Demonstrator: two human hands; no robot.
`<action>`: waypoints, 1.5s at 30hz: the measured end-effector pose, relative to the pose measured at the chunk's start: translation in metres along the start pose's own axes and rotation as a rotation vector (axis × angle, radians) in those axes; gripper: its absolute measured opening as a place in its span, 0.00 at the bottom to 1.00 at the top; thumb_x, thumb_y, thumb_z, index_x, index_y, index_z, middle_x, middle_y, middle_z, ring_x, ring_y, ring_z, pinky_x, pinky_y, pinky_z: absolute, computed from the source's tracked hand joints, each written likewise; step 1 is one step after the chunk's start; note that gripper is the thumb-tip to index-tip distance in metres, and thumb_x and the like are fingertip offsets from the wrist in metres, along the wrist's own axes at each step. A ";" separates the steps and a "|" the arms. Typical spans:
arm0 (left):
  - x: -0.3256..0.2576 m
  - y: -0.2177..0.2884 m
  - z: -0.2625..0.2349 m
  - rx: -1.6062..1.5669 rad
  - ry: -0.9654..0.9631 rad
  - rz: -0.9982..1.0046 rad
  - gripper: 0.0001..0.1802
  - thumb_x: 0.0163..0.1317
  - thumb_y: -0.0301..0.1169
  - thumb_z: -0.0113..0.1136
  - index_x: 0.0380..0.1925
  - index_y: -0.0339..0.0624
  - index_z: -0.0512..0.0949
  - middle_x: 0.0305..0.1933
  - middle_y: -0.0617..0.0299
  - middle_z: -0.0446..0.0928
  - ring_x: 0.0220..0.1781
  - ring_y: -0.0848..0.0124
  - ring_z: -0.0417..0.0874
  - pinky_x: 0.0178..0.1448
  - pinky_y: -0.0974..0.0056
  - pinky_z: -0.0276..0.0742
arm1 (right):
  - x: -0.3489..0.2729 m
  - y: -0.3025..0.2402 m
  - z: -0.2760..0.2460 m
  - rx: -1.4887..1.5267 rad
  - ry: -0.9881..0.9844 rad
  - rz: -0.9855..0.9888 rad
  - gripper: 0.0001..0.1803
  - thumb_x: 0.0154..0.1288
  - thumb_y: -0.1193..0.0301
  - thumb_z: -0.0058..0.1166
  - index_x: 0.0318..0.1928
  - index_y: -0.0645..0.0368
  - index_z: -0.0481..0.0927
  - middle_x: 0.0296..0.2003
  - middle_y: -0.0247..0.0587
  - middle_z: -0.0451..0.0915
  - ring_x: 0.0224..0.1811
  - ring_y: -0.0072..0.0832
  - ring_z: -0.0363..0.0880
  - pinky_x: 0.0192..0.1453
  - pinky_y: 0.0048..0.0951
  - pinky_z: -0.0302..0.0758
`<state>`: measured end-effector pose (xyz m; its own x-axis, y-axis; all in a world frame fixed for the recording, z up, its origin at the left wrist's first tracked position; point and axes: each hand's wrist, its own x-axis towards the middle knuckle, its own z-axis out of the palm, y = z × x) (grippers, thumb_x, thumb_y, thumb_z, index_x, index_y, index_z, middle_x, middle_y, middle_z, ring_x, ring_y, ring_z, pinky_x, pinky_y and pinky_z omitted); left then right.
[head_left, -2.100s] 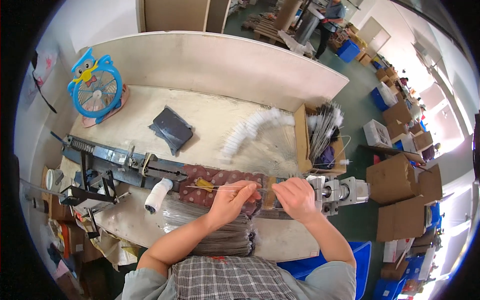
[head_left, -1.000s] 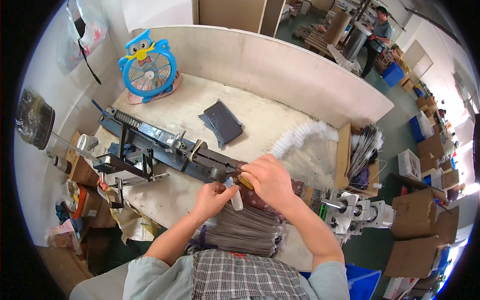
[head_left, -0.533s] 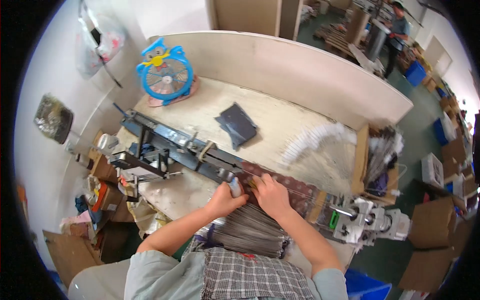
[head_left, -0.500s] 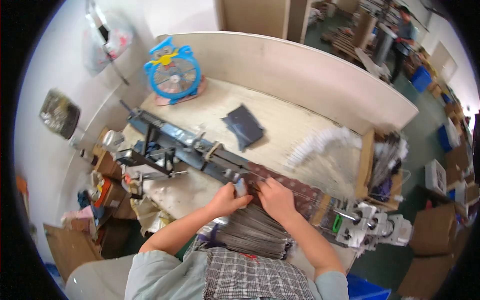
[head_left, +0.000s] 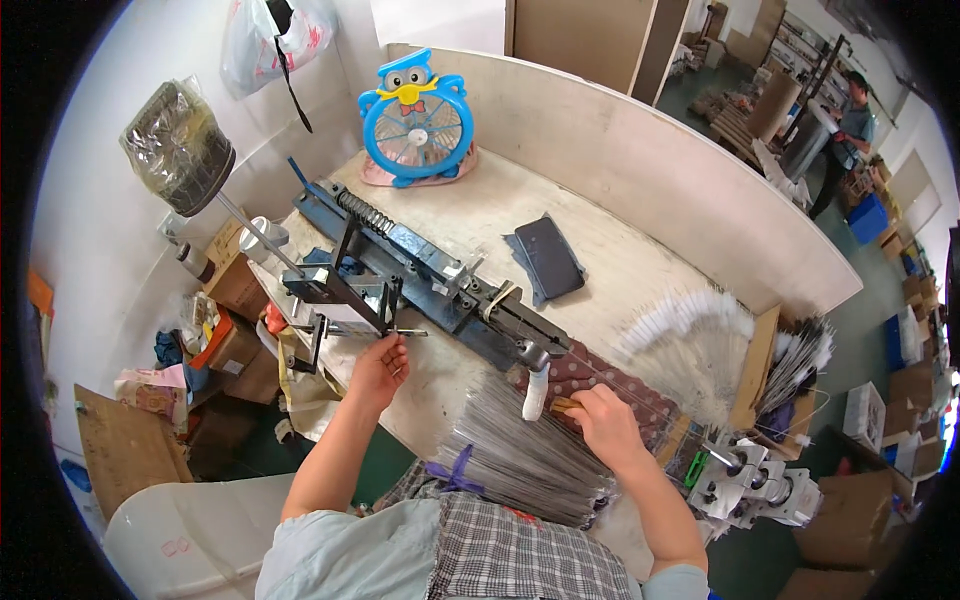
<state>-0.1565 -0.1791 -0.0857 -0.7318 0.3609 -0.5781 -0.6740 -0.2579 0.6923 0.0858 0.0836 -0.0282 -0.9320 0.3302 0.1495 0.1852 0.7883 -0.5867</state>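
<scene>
My left hand (head_left: 379, 372) is raised to the black metal frame (head_left: 345, 300) at left, fingers curled and fingertips at its lower thin rod; whatever they pinch is too small to make out. My right hand (head_left: 612, 428) pinches a small tan-brown piece (head_left: 566, 405) over the brown dotted cloth (head_left: 625, 393). Just left of it, a white-wrapped handle (head_left: 536, 396) sticks down from the long blue-and-black metal bench fixture (head_left: 430, 275). Below both hands, a fanned bundle of thin grey wires (head_left: 520, 450) lies at the near table edge, with a purple ribbon (head_left: 457, 470) at its left end.
Behind the fixture lie a dark phone-like slab (head_left: 550, 258) and a blue owl-shaped fan (head_left: 418, 130). White-tipped wires (head_left: 690, 335) spread at right, beside a cardboard box (head_left: 752, 375) and a silver clamp mechanism (head_left: 755, 480). A wrapped lamp-like head (head_left: 178, 150) rises at left.
My left hand has left the fixture's handle and moved left to the black frame. My right hand has shifted right and now shows a small tan piece. The view has turned somewhat.
</scene>
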 end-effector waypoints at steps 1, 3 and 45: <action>0.002 -0.002 0.000 -0.037 0.011 -0.008 0.10 0.60 0.39 0.60 0.30 0.46 0.78 0.26 0.72 0.76 0.28 0.79 0.75 0.35 0.72 0.71 | -0.002 -0.001 -0.003 -0.018 -0.008 -0.027 0.08 0.55 0.72 0.59 0.35 0.61 0.78 0.30 0.44 0.73 0.31 0.43 0.77 0.34 0.38 0.75; 0.008 -0.009 0.001 -0.090 0.035 0.018 0.08 0.59 0.37 0.60 0.29 0.46 0.77 0.25 0.71 0.76 0.27 0.79 0.75 0.34 0.72 0.70 | -0.006 -0.007 -0.013 -0.047 -0.017 -0.041 0.08 0.55 0.72 0.59 0.36 0.60 0.77 0.31 0.44 0.72 0.31 0.43 0.78 0.33 0.38 0.76; -0.085 -0.100 0.191 0.131 -0.442 -0.012 0.10 0.64 0.35 0.56 0.36 0.39 0.77 0.29 0.65 0.77 0.25 0.80 0.72 0.35 0.74 0.71 | 0.031 -0.007 -0.045 -0.131 0.351 -0.007 0.07 0.54 0.68 0.58 0.32 0.56 0.81 0.28 0.37 0.80 0.33 0.37 0.77 0.37 0.34 0.73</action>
<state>-0.0072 -0.0128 -0.0234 -0.5917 0.7180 -0.3665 -0.6430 -0.1461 0.7518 0.0691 0.1113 0.0164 -0.7743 0.4642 0.4301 0.2381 0.8435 -0.4816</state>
